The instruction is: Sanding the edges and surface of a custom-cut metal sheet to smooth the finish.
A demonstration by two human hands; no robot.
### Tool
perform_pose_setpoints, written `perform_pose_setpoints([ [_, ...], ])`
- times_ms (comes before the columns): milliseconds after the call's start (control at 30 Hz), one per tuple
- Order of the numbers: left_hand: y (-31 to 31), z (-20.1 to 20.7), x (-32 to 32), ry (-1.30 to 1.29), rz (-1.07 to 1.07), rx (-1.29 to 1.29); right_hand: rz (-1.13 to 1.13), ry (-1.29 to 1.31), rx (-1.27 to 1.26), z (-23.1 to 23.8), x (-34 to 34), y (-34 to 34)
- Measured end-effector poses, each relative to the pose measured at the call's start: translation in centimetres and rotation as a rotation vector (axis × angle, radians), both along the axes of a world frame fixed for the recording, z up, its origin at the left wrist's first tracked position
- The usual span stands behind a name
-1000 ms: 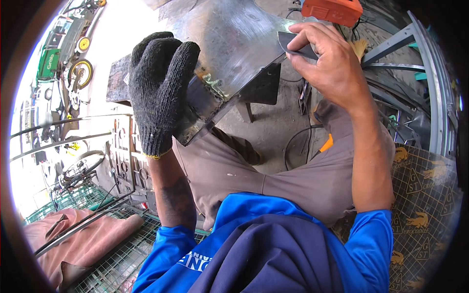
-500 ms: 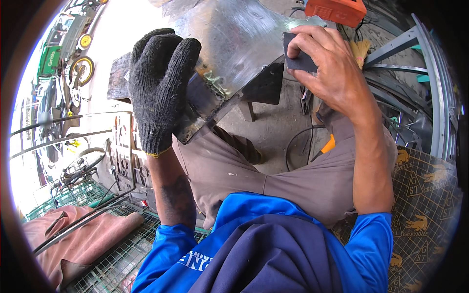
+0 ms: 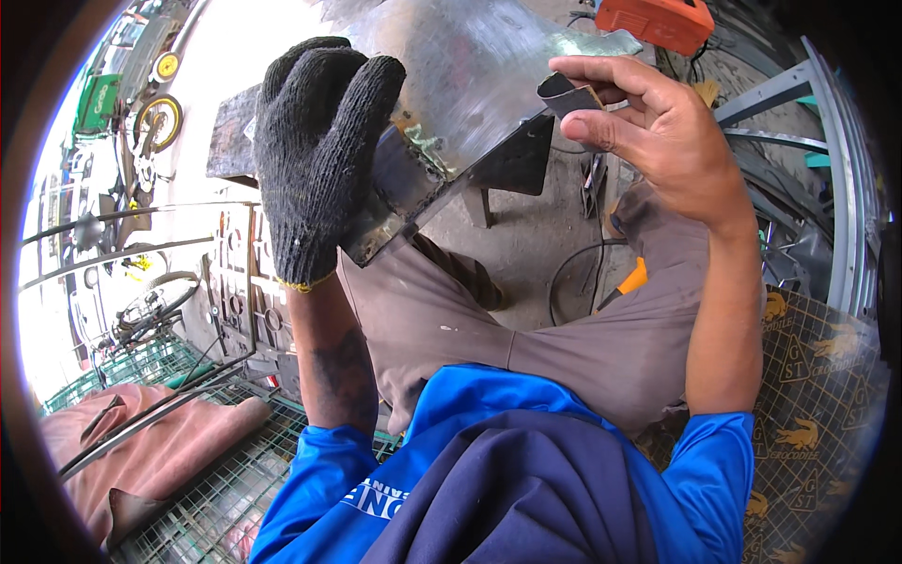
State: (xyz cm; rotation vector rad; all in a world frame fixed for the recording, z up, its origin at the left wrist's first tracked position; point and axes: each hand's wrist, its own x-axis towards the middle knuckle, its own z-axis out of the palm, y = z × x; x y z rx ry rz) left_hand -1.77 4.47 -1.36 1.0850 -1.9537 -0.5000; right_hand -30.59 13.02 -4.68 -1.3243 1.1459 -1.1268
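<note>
A black knitted glove with a yellow hem covers my left hand (image 3: 324,155). Its fingers are bent at the left edge of a shiny metal sheet (image 3: 460,70), and their tips are partly hidden. Dark metal with a rough seam (image 3: 437,193) runs along the sheet's near side, above my knees. My bare right hand (image 3: 658,132) is closed on a small piece of dark sandpaper (image 3: 569,98), pinched between thumb and fingers. The sandpaper is curled over into a loop, just off the sheet's right corner.
An orange machine (image 3: 655,21) stands at the far right. Grey metal frames (image 3: 836,179) rise on the right, beside a patterned board (image 3: 808,414). A cable (image 3: 564,273) lies on the floor. Green wire mesh (image 3: 202,470) and a pinkish cloth (image 3: 141,437) are at left; bicycles stand beyond.
My right hand has shifted slightly right and turned. The sandpaper, flatter before, is now curled into a loop. My gloved left hand has moved a little up and right.
</note>
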Motion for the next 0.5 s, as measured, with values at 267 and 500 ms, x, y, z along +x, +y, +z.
perform_pose_setpoints([
  [267, -0.3, -0.4, 0.2, 0.035, 0.001, 0.003, 0.039, -0.02, -0.116, 0.5, -0.8, -0.5],
  [500, -0.3, 0.0, 0.2, -0.015, -0.016, -0.011, -0.096, 0.107, -0.062, 1.0, 0.8, 0.0],
])
